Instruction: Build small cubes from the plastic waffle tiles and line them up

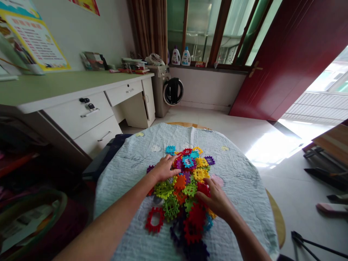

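A heap of colourful plastic interlocking blocks with toothed edges lies on the cloth-covered round table. My left hand (165,169) reaches over the heap's left side, fingers spread, its fingertips at purple and red pieces. On the right, my right hand (215,196) rests against the heap with thumb and fingers apart around a red block (202,188); no firm grip shows. Between the hands lie an orange block (180,182) and a light green block (190,189). Yellow blocks (201,174) and a blue window-shaped block (187,161) are farther back. A red frame block (154,219) lies apart at the front left.
A pale blue cloth (119,188) covers the table. A desk with drawers (81,116) stands at left, a washing machine (160,90) behind it. At right are a red door (282,61) and black tripod legs (307,243). A basket (62,203) sits at lower left.
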### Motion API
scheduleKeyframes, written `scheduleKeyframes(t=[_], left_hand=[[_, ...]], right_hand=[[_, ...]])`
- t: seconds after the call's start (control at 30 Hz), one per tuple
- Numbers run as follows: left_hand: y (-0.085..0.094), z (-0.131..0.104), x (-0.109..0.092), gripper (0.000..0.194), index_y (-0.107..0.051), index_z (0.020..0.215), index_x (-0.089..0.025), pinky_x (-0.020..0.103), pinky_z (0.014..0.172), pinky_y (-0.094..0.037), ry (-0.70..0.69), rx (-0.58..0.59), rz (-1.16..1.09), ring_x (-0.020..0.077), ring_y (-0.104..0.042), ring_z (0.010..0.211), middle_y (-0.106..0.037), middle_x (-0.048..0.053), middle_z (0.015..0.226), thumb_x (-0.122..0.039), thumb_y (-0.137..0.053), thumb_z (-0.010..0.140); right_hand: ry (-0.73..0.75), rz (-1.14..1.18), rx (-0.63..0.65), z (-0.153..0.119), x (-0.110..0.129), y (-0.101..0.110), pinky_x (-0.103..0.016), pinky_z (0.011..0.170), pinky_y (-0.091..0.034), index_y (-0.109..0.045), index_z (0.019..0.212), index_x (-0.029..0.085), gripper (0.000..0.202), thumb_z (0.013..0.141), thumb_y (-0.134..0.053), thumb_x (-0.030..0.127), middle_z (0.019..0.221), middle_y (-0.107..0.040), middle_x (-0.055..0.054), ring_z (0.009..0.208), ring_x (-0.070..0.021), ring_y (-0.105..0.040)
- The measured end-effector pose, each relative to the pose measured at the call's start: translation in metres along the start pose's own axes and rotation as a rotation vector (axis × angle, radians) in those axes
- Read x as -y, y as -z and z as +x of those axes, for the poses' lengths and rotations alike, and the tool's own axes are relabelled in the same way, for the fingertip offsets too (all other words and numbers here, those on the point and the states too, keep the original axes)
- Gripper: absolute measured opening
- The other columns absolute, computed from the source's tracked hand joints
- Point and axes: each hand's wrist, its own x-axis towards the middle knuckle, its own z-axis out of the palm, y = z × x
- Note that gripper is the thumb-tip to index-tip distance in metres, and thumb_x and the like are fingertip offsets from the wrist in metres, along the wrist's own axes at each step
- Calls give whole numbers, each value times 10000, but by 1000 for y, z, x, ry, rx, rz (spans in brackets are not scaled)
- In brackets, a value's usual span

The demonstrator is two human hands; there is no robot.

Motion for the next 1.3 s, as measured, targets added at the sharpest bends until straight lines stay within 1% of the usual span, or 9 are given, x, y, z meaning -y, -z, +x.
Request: scheduleKeyframes(t=[0.2, 0.33, 0.43, 0.5, 0.63, 0.77, 1.03, 1.13, 1.3], left_hand=[[13, -9, -16, 636, -398, 1444, -283, 341, 979, -434, -131, 140, -327, 219, -615, 1065, -659, 46, 1183, -473, -535, 853], [23, 23, -30, 437, -560, 1313, -281, 407, 1050, -359, -160, 18, 32, 253, -548, 1156, -617, 56, 1279, -421, -440, 917], [20, 59, -35, 471, -565, 1312, -287, 449, 1090, -317, -79, -52, 197, 296, -455, 1273, -505, 84, 1417, -499, -447, 909], [15, 80, -35, 565, -502, 1369, -312, 495, 1097, -297, 28, 25, 220, 331, -374, 1349, -412, 88, 1502, -589, -456, 878], [4, 98, -32, 779, -462, 1406, -314, 548, 1044, -341, 99, 203, 188, 398, -401, 1334, -452, 126, 1470, -728, -528, 750], [3, 82, -28, 823, -516, 1364, -295, 503, 1027, -373, 54, 268, 160, 389, -463, 1283, -523, 128, 1399, -691, -644, 654], [32, 23, -5, 352, -728, 983, -296, 382, 952, -425, -202, 483, 105, 268, -587, 1020, -667, 35, 1014, -494, -669, 698], [36, 33, -10, 296, -741, 920, -259, 332, 909, -449, -193, 357, 90, 234, -603, 972, -649, 49, 1019, -472, -619, 754], [14, 91, -48, 321, -683, 1091, -244, 319, 1014, -403, -116, 163, 124, 227, -562, 1139, -623, 70, 1199, -356, -531, 831]], right_hand=[[123, 309, 61, 0, 27, 5, -400, 912, -523, -573, 1241, 286, 454, 794, -650, 311, 1237, -593, -66, 1091, -230, -600], [95, 277, -53, 6, 13, 19, -394, 894, -531, -622, 1143, 265, 334, 813, -618, 321, 1198, -606, -68, 1072, -223, -601], [34, 199, -137, 13, -3, 28, -404, 860, -533, -635, 1082, 253, 291, 808, -594, 340, 1116, -635, -62, 1001, -222, -622], [7, 158, -156, 17, -10, 32, -408, 848, -532, -639, 1057, 245, 287, 800, -579, 360, 1090, -643, -62, 987, -228, -626], [9, 54, -138, 18, -21, 31, -430, 916, -498, -648, 1073, 242, 324, 784, -573, 370, 1111, -642, -72, 1043, -247, -608], [-3, -68, -87, 14, -30, 18, -466, 961, -462, -646, 1142, 236, 415, 743, -629, 348, 1142, -647, -98, 1055, -278, -595], [103, 62, -46, 14, -10, -3, -488, 1068, -406, -608, 1239, 239, 488, 758, -617, 320, 1325, -574, -111, 1248, -287, -514], [137, 162, -42, 13, 2, 5, -459, 1057, -434, -643, 1172, 265, 394, 783, -584, 288, 1341, -579, -79, 1247, -262, -526], [57, 226, -84, 14, -2, 23, -449, 934, -514, -663, 1097, 277, 305, 808, -572, 312, 1117, -694, -51, 1037, -237, -630]])
